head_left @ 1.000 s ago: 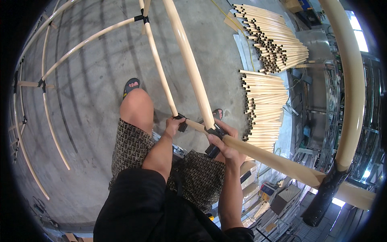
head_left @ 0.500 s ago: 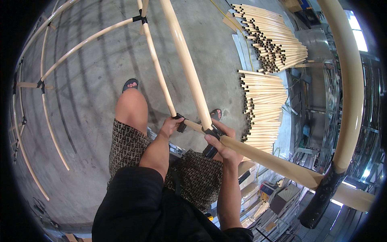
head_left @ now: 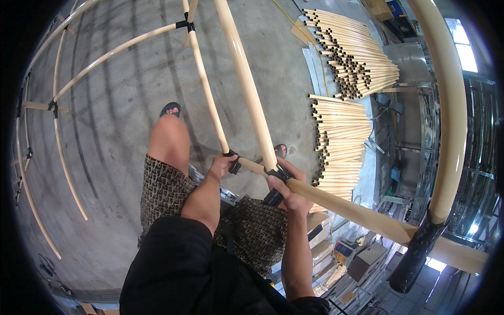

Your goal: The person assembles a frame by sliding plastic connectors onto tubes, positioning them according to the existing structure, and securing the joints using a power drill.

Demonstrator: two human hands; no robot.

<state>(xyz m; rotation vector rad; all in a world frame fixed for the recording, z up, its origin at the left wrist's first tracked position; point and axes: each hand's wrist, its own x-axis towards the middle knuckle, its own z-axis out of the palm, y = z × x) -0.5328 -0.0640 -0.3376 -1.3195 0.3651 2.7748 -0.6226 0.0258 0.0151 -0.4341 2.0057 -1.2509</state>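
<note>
Knee point(head_left: 169, 140) has shifted left; black joint point(head_left: 280, 172) sits between right fingers point(head_left: 295, 170).

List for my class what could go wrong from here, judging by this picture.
Pinched fingers: the right hand wraps the right black joint where beige tubes meet, so a shift might nip it.

Hurt toes: the feet wear open-toed sandals, so a dropped tube could strike them.

Uneven support: the left hand grips the left black joint; if either grip slips, the linked tubes might swing.
</note>
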